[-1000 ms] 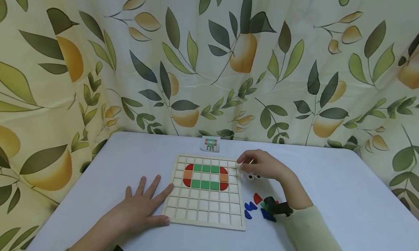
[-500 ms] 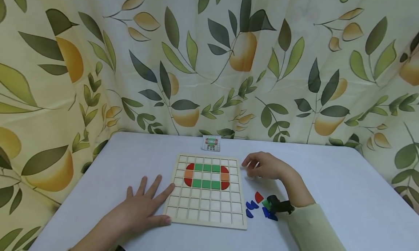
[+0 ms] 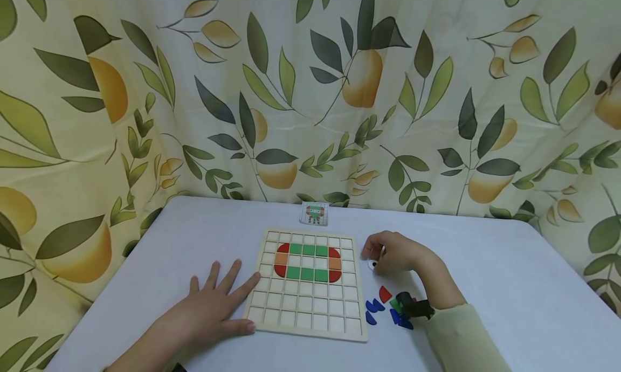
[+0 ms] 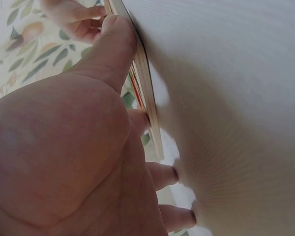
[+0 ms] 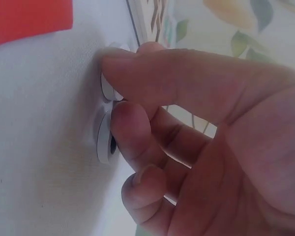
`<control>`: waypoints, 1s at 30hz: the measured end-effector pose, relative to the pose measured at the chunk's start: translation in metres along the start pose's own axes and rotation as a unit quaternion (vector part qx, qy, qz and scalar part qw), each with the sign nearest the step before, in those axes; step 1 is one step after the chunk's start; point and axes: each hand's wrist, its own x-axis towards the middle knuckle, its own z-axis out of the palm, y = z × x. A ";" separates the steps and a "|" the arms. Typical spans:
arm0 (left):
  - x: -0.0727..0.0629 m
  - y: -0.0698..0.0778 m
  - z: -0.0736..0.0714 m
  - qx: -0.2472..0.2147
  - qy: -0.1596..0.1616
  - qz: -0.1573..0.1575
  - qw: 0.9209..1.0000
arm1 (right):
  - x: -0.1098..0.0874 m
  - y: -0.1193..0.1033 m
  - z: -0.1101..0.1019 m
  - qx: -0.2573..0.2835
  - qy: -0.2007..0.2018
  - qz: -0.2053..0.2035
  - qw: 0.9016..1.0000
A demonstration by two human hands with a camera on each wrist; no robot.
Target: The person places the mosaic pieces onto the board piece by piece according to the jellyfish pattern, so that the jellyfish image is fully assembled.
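My left hand point(image 3: 206, 307) lies spread on the table, thumb and index finger touching the left edge of a wooden grid board point(image 3: 305, 307). Green, red and orange tiles point(image 3: 307, 274) form a rounded frame in the board's upper half. Just right of the board, my right hand point(image 3: 400, 253) is lowered to the table. In the right wrist view, its thumb and index finger pinch a white round eye piece point(image 5: 107, 90), partly hidden by the thumb. A second white eye piece with a dark centre point(image 5: 104, 142) stands tilted against another fingertip.
Several blue pieces point(image 3: 371, 318), a red quarter-round piece point(image 3: 385, 294) and a green piece point(image 3: 395, 305) lie right of the board, some behind the black wrist camera point(image 3: 405, 302). A small pattern card point(image 3: 314, 213) lies beyond the board, before a leaf-print curtain point(image 3: 310, 91).
My right hand has shifted slightly right, away from the board's edge, and down to the eye pieces, with its fingers drawn together. The left hand and the tiles on the board stay put.
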 end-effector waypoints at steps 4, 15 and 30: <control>0.000 0.001 -0.001 0.002 0.002 -0.002 1.000 | 0.001 0.000 0.003 0.001 -0.001 0.003 1.000; -0.001 0.000 0.001 0.006 0.006 -0.003 1.000 | 0.002 -0.006 0.004 0.003 -0.013 -0.030 0.999; -0.002 -0.001 0.002 0.001 0.008 0.005 1.000 | 0.008 -0.016 0.010 0.102 -0.049 -0.130 0.985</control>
